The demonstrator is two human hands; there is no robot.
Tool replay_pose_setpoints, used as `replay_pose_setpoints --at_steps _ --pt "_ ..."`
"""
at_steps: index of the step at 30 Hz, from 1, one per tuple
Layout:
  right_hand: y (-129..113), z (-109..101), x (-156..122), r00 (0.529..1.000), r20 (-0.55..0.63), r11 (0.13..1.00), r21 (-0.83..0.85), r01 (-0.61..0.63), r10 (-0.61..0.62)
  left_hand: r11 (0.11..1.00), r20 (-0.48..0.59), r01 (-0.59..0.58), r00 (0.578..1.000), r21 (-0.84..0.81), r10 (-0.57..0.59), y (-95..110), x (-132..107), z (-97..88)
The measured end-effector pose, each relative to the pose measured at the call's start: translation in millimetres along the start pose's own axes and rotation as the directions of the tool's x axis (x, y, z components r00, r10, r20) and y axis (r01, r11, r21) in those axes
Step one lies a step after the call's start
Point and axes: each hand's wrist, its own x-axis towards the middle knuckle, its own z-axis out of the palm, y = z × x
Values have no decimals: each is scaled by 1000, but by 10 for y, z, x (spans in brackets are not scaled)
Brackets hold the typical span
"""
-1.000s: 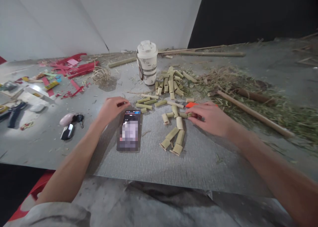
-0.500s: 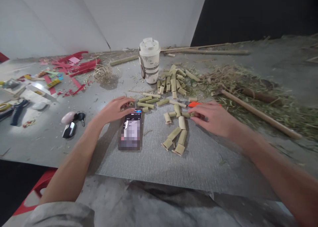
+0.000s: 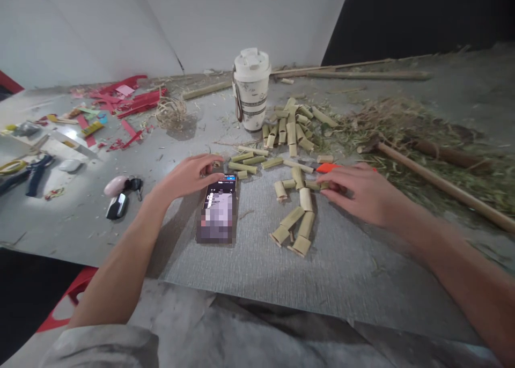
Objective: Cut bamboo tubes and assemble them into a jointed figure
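Note:
Flat on the table lies a small figure of cut bamboo pieces (image 3: 306, 200), with a body, arms and spread legs. My right hand (image 3: 354, 191) pinches a bamboo piece at the end of the figure's right-side arm; the fingers partly hide it. Under that hand's far side passes a knife (image 3: 328, 168) with an orange handle, its blade pointing left. My left hand (image 3: 193, 176) is curled at the top edge of a lit phone (image 3: 218, 210). Something small and pale shows by its fingertips, too hidden to name. Several loose bamboo tubes (image 3: 244, 168) lie just right of it.
Behind stand a white lidded cup (image 3: 252, 92) and a heap of bamboo pieces (image 3: 292, 126). A hammer-like tool with a wooden handle (image 3: 442, 183) rests on shavings (image 3: 402, 121) at right. Keys (image 3: 134, 186), pliers (image 3: 38, 175) and red scraps (image 3: 140, 104) lie left.
The view has shifted slightly, so the table's things appear a little further right. Both hands keep nearly the same places by the phone and the bamboo figure.

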Motion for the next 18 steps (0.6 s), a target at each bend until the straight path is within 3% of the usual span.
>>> replay_pose_setpoints --at_steps 13,18 --pt "-32 -10 -6 1000 -6 1000 12 -4 4 1000 -16 -6 1000 -16 5 7 16 2" --pt "-56 -24 -4 1000 6 1000 13 -13 13 999 -81 -20 997 -36 17 27 17 -4"
